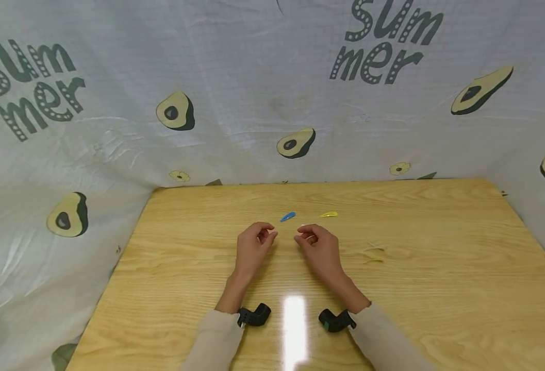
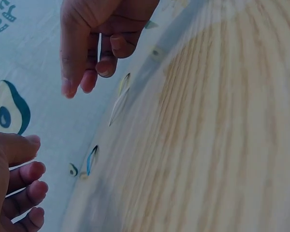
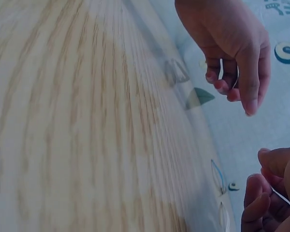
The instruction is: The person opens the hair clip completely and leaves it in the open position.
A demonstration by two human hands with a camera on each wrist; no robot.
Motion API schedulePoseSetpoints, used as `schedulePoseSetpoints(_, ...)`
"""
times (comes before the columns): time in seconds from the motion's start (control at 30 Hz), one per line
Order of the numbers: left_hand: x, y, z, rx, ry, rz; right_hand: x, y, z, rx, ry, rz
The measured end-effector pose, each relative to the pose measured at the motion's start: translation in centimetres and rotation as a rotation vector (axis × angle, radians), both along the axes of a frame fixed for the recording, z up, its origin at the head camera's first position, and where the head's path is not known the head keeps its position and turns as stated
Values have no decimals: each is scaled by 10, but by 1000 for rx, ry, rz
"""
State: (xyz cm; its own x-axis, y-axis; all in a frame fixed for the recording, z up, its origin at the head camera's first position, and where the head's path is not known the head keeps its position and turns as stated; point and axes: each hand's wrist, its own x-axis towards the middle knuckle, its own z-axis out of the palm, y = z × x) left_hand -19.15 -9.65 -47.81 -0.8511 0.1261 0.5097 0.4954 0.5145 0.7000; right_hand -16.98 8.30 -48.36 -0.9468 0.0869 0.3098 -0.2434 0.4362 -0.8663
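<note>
Over the table, my left hand [image 1: 253, 250] and right hand [image 1: 320, 252] face each other with a gap between them. Fingers on both are loosely bent, and nothing shows between them. Just beyond the hands lies a blue snap hair clip [image 1: 287, 216], with a yellow hair clip [image 1: 329, 214] to its right. A white hair clip [image 2: 119, 106] lies between these two in the left wrist view; in the head view my right fingers hide most of it. The right wrist view shows my left hand [image 3: 234, 48] above and right hand [image 3: 275, 193] below.
Right of my right hand lie a thin whitish piece [image 1: 376, 247] and a thin yellow piece [image 1: 373, 259] on the wooden table [image 1: 439, 299]. A pale cloth [image 1: 235, 67] with avocado prints hangs behind the table's back edge. Light glares off the front of the tabletop.
</note>
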Motion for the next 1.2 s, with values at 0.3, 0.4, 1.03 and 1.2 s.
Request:
schedulePoseSetpoints(0.3,-8,24,-3,-63,-79,-44,-6,15,-4,20,10,-83)
schedulePoseSetpoints(0.4,-10,35,-6,-98,-106,-53,-8,20,-8,11,-23,-121)
schedulePoseSetpoints(1.03,-18,65,-22,-311,-40,55,-17,23,-18,214,-93,-211)
schedulePoseSetpoints(1.2,-19,66,-27,-314,7,66,-17,23,-15,240,-114,-202)
